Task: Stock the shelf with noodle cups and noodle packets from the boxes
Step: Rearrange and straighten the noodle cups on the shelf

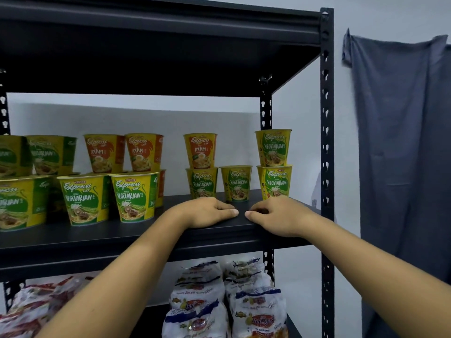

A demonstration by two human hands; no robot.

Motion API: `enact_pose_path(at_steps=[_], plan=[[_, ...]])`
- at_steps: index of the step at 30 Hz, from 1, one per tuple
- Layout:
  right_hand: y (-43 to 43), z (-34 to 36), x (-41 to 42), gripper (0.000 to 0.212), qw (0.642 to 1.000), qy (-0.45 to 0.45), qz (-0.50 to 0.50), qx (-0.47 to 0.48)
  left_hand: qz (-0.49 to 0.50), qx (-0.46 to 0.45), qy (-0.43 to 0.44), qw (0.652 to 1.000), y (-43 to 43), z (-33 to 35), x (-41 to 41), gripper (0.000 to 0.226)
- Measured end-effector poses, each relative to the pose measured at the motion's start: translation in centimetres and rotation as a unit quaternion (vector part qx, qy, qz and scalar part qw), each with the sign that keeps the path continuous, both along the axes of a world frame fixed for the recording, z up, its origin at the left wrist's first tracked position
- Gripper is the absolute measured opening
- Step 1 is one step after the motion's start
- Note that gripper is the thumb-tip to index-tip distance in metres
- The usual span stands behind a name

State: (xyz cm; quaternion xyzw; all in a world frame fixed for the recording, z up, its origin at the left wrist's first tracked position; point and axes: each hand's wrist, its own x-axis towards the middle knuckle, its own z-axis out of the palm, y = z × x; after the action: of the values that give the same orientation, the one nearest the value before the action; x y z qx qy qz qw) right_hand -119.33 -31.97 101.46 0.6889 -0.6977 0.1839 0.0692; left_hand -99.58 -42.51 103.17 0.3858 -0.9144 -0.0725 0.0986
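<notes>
Evidently idle | left hand and right hand lay empty, fingers loosely curled, on shelf front | cups stood just behind, stacked two-high, probably to save room | packets lay below it

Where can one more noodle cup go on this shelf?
The shelf board is bare at the front right, around the left hand and right hand, before the lone Vegetarian cup. A narrow gap runs back between the middle Ayam cup and the right Ayam cup. The left end is crowded with stacked cups.
</notes>
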Motion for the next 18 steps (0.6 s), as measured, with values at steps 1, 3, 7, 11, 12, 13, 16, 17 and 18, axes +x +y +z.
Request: enact_pose_path(at_steps=[1,3,7,11,12,13,16,17,18], plan=[[-0.1,0.1,-0.4,0.052,1.0,-0.009,-0.012,-0.013,0.001,0.0,-0.001,1.0,0.0,0.0,0.0,0.057],[-0.3,0.1,-1.3,0.052,0.996,-0.048,-0.042,-0.061,0.001,0.0,-0.002,1.0,0.1,0.0,-0.1,0.058],[-1.7,0.5,-2.5,0.061,0.956,-0.204,-0.074,-0.196,0.002,0.002,0.002,1.0,0.0,0.0,0.0,0.058],[-3.6,1.5,-3.1,0.104,0.921,-0.312,-0.112,-0.206,-0.001,0.001,0.004,1.0,0.0,0.0,0.1,0.058],[-4.1,1.8,-3.2,0.114,0.914,-0.332,-0.121,-0.201,-0.002,0.0,0.004,1.0,0.0,0.1,0.1,0.058],[-4.4,2.0,-3.4,0.121,0.907,-0.348,-0.127,-0.199,-0.002,0.001,0.004,1.0,0.1,0.1,0.1,0.057],[-5.1,2.5,-4.0,0.128,0.896,-0.38,-0.119,-0.197,-0.003,-0.001,0.005,1.0,0.3,0.1,0.2,0.057],[-5.1,2.6,-4.2,0.127,0.894,-0.39,-0.106,-0.194,-0.003,0.0,0.005,1.0,0.3,0.1,0.2,0.057],[-5.1,2.6,-4.4,0.126,0.892,-0.398,-0.092,-0.192,-0.003,0.002,0.007,1.0,0.3,0.1,0.2,0.057]])
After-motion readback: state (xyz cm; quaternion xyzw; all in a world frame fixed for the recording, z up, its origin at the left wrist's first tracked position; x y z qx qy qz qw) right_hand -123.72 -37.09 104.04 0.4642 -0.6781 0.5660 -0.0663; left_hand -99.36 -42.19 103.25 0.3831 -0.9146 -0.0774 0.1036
